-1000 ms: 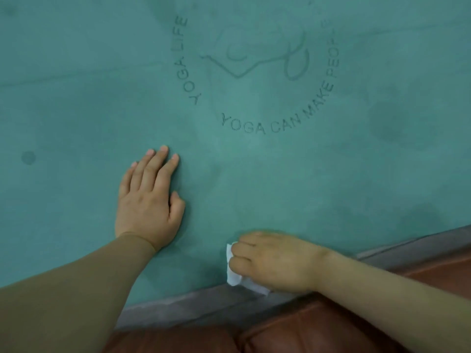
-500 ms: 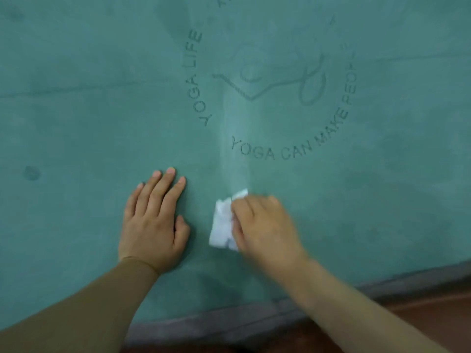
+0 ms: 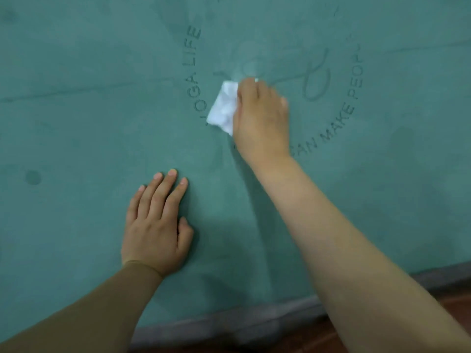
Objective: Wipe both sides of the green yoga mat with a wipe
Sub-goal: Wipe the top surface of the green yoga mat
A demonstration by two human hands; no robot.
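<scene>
We have the mat (image 3: 76,72) spread flat and filling nearly the whole view, printed face up, its near edge lying along a grey strip (image 3: 229,324) with a reddish-brown surface (image 3: 453,304) showing beyond that at the bottom right. This face is the only one we can judge: a paler, faintly shiny streak runs from near the mat's edge up under our right forearm toward the middle of the ring of lettering (image 3: 354,80), which we take as the wet track of the stroke under way. To either side of it the mat looks dry and carries dull smudges, among them a dark round spot (image 3: 32,177) far off to the left, so we judge this side only partly done, and the underside cannot be seen at all and presumably waits for a flip. Our left hand (image 3: 155,225) lies flat on the mat just beside the streak, fingers straight and together, holding nothing, seemingly steadying the mat. Our right hand (image 3: 260,118) reaches further up, inside the ring, its fingers pressing down on the wipe (image 3: 223,108), a crumpled white wad sticking out to the left of the fingers and lying directly on the mat.
</scene>
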